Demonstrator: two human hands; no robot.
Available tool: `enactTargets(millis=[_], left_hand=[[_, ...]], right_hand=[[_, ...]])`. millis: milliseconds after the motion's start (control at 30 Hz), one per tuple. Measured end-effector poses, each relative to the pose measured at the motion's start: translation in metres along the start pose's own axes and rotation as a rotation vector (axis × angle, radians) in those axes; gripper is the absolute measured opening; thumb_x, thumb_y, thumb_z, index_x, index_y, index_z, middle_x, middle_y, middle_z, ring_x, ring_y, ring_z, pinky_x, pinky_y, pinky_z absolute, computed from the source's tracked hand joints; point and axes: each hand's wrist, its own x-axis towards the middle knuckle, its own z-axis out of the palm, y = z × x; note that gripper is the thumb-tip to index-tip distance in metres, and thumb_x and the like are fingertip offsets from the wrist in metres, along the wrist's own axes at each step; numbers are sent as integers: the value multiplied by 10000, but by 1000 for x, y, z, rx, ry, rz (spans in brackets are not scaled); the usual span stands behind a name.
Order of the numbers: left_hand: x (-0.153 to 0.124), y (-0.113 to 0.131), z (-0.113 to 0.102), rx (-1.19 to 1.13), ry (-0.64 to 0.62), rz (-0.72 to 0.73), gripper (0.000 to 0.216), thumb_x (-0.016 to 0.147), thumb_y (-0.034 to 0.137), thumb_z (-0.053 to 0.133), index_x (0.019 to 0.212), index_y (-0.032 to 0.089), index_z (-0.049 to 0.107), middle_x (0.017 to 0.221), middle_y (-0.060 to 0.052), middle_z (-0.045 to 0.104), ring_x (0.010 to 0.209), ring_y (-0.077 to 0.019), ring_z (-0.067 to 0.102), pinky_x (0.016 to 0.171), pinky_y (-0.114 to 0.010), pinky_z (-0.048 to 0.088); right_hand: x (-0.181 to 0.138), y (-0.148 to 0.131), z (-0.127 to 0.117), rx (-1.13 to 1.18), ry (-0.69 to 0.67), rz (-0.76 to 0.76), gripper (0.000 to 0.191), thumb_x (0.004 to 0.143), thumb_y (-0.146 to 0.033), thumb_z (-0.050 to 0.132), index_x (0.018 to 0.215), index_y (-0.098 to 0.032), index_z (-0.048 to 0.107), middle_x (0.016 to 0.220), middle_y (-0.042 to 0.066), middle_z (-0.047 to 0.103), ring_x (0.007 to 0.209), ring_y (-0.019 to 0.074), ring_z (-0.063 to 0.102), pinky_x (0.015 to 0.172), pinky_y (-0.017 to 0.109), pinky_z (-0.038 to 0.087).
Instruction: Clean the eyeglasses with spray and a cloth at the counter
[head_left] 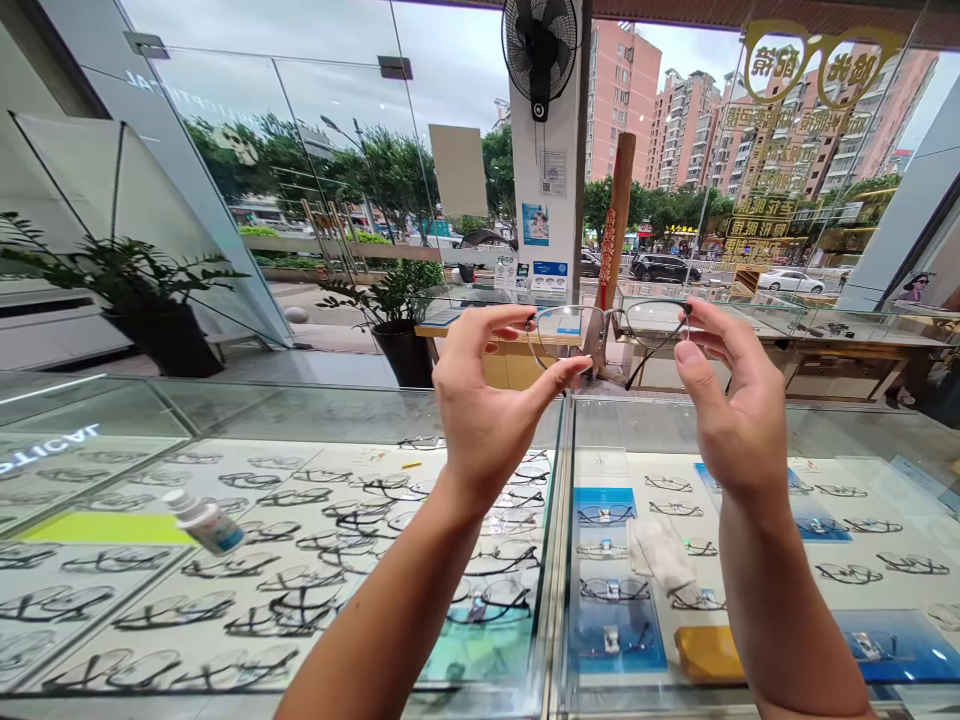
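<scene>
A pair of thin-rimmed eyeglasses (571, 328) is held up in front of me above the glass counter, lenses side by side, its temples partly folded. My left hand (487, 395) grips it at the left hinge with the fingertips, and the thumb stretches out below the left lens. At the right hinge, my right hand (739, 400) pinches the frame between fingers and thumb. Under my right hand, a crumpled pale cloth (661, 556) lies on the counter glass near a mustard-yellow glasses case (705, 652), which my right forearm partly covers.
Rows of eyeglasses (251, 480) fill the display counter (556, 600). A small white bottle (208, 522) stands on the glass at left. Beyond are potted plants (169, 330), more display cases (862, 340), a wooden post (618, 220) and a wall fan (540, 50).
</scene>
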Motion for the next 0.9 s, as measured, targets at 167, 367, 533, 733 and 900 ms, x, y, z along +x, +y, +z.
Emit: enactTargets(millis=[167, 367, 533, 733, 900], left_hand=[[3, -7, 3, -76, -21, -83, 486, 796, 539, 862, 1159, 258, 702, 1109, -44, 744, 973, -203, 689, 845, -360, 537], [5, -10, 2, -90, -22, -122, 515, 782, 565, 861, 1181, 271, 721, 1125, -55, 744, 1009, -215, 693, 852, -356, 567], [6, -21, 4, -202, -93, -184, 512, 833, 543, 821, 1260, 283, 716, 1189, -84, 735, 1054, -223, 705, 853, -345, 603], [6, -25, 6, -239, -98, -205, 501, 844, 531, 809, 1268, 282, 718, 1214, -97, 729, 1125, -241, 695, 868, -353, 622], [4, -22, 6, -211, -76, -206, 523, 820, 542, 831, 1255, 277, 712, 1204, -93, 724, 1078, -229, 700, 861, -351, 607]], right_hand=[[0, -2, -1, 10, -3, -27, 400, 968, -422, 631, 1339, -282, 679, 1332, 84, 705, 1170, 281, 678, 1062, 549, 547], [-1, -4, 1, 9, 1, -53, 404, 956, -416, 632, 1336, -286, 678, 1305, 80, 705, 1141, 278, 679, 1038, 550, 559], [-5, -9, 3, -45, 19, -130, 440, 938, -410, 639, 1366, -314, 671, 1315, 79, 692, 1178, 309, 656, 1061, 602, 539], [-7, -11, 4, -82, 18, -155, 473, 937, -394, 634, 1403, -310, 654, 1323, 85, 680, 1187, 308, 652, 1069, 602, 540], [-6, -10, 4, -77, 20, -159, 456, 938, -391, 635, 1386, -306, 661, 1324, 83, 683, 1178, 300, 657, 1052, 588, 552]])
